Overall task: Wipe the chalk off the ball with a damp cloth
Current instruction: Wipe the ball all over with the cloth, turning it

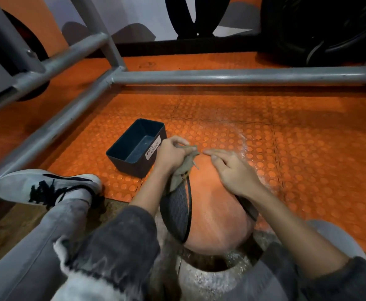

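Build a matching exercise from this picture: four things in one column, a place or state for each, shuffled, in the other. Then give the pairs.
Things
1. cloth
2. waste basket
3. shoe
4. right hand

Places or states
A. stands on the studded mat, left of the ball
B. fingers straight, over the ball
C. gripped by the left hand
D. beside the grey metal bar

Pairs: 1-C, 2-A, 3-D, 4-B
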### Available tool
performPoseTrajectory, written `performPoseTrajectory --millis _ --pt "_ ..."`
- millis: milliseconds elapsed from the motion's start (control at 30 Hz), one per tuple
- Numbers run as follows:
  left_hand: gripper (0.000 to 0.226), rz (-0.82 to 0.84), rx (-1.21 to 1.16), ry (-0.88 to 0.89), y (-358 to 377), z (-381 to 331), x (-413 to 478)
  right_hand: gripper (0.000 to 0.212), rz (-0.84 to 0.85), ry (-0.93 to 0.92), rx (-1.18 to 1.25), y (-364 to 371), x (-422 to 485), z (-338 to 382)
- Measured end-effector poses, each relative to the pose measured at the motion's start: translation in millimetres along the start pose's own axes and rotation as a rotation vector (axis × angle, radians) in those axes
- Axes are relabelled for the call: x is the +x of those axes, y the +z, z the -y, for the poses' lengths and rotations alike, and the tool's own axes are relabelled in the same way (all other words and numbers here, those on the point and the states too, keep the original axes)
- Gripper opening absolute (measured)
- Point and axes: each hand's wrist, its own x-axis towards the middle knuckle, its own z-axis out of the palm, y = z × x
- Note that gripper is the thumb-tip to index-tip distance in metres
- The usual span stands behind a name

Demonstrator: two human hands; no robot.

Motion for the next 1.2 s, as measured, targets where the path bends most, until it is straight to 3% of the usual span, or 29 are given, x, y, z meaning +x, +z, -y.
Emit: performPoseTrajectory --millis 100,200,333,467,600,667,767,867,1000,1100,1200 --pt "0.016 0.071 -0.077 -0.096 0 4 10 0.037 -0.058 0.021 -0.006 4 -7 4" --pt "0.016 -0.027 -0.002 -0.034 2 2 2 0.038 -0.074 0.08 0.01 3 4 4" --pt "0.013 -0.148 0.041 0.2 11 -6 -24 0.037 -0.007 0.219 -0.017 0 29 3" --pt "0.013 -0.284 0.163 0.463 30 1 -54 0.03 0.066 0.237 0.069 -4 60 -1" --pt "0.02 -0.289 0.288 0.673 48 26 -87 0.035 0.13 0.371 0.158 -3 85 -5" --pt "0.02 -0.279 0.297 0.719 49 34 -90 0.031 0.117 0.295 0.199 -6 92 -5" --pt "0.024 -0.247 0.215 0.663 41 28 -78 0.026 0.053 0.16 0.344 -12 84 -7" --pt "0.026 -0.231 0.206 0.66 35 21 -69 0.033 0.105 0.089 0.204 -5 72 -17" --pt "0.023 -0.27 0.2 0.598 27 19 -56 0.035 0.016 0.051 0.114 5 63 -23" --pt "0.01 -0.263 0.123 0.473 15 11 -29 0.035 -0.084 0.027 0.089 12 54 -19" --pt "0.01 -0.173 0.054 0.214 -3 2 6 0.041 -0.158 -0.006 0.043 19 28 -11"
